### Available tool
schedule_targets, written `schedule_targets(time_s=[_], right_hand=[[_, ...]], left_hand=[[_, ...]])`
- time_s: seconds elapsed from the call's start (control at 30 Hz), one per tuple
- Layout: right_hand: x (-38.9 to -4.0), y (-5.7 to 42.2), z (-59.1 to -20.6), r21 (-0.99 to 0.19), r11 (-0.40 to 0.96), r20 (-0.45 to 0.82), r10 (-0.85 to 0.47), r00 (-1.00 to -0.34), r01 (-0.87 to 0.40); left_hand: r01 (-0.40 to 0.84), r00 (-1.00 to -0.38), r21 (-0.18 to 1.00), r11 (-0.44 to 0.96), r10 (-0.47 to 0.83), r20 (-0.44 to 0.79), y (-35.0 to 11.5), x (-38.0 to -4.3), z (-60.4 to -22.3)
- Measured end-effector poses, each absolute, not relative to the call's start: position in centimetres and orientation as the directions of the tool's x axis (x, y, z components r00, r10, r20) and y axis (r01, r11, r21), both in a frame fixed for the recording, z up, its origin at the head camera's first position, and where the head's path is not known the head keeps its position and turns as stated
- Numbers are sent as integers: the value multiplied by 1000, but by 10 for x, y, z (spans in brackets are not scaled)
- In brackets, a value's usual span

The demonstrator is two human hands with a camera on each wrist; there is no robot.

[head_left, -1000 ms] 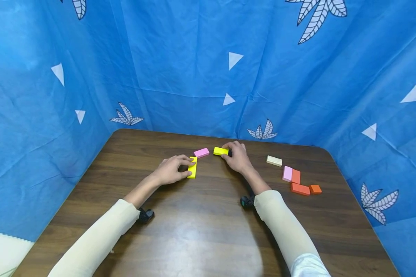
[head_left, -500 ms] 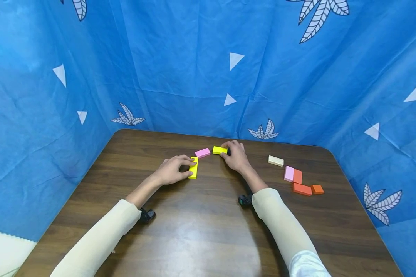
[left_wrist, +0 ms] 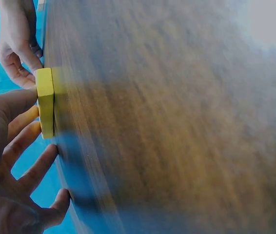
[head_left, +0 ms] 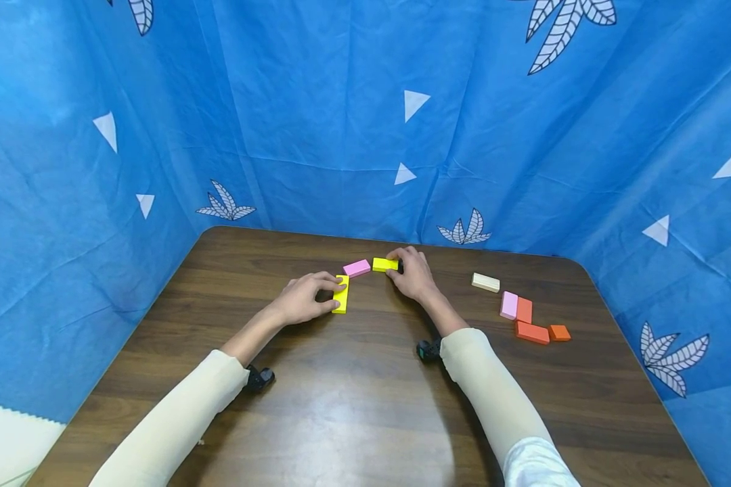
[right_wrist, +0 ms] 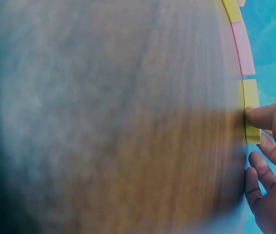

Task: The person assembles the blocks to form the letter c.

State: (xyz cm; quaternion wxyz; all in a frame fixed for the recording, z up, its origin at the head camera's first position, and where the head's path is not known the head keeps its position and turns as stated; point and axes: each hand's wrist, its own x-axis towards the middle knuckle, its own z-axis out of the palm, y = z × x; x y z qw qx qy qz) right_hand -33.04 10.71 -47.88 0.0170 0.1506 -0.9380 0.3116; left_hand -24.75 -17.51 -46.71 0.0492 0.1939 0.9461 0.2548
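My left hand (head_left: 304, 297) pinches a yellow block (head_left: 340, 295) between thumb and fingers; the block lies flat, its long side pointing away from me. Behind it sits a pink block (head_left: 357, 268), angled, close to the yellow one's far end. To the right of the pink block my right hand (head_left: 413, 274) grips a second yellow block (head_left: 384, 264), lying sideways on the table. The right wrist view shows my right thumb on this yellow block (right_wrist: 250, 92), with a narrow gap between it and the pink block (right_wrist: 243, 48).
On the right of the wooden table (head_left: 317, 406) lie a cream block (head_left: 485, 283), a pink block (head_left: 508, 306) beside a red one (head_left: 524, 310), another red block (head_left: 532, 332) and a small orange block (head_left: 560, 333). A blue curtain (head_left: 317, 122) hangs behind the table's far edge.
My right hand has slid its yellow block slightly left, narrowing the gap to the pink block. My left hand stays on its yellow block.
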Motion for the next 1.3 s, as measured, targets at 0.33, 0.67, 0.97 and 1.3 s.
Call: schedule_targets(time_s=[0.33, 0.67, 0.97, 1.3], right_hand=[[-328, 108, -480, -582, 759, 130, -265, -955, -290], [-329, 108, -480, -589, 753, 128, -272, -954, -294], [-328, 111, -482, -589, 747, 136, -283, -949, -307], [-324, 140, -478, -628, 716, 119, -301, -946, -307]], left_hand=[[349, -917, 501, 792, 398, 10, -173, -247, -468], [348, -917, 509, 787, 399, 10, -173, -245, -467], [347, -918, 503, 792, 397, 9, -173, -246, -470], [351, -917, 496, 794, 400, 10, -177, -247, -467]])
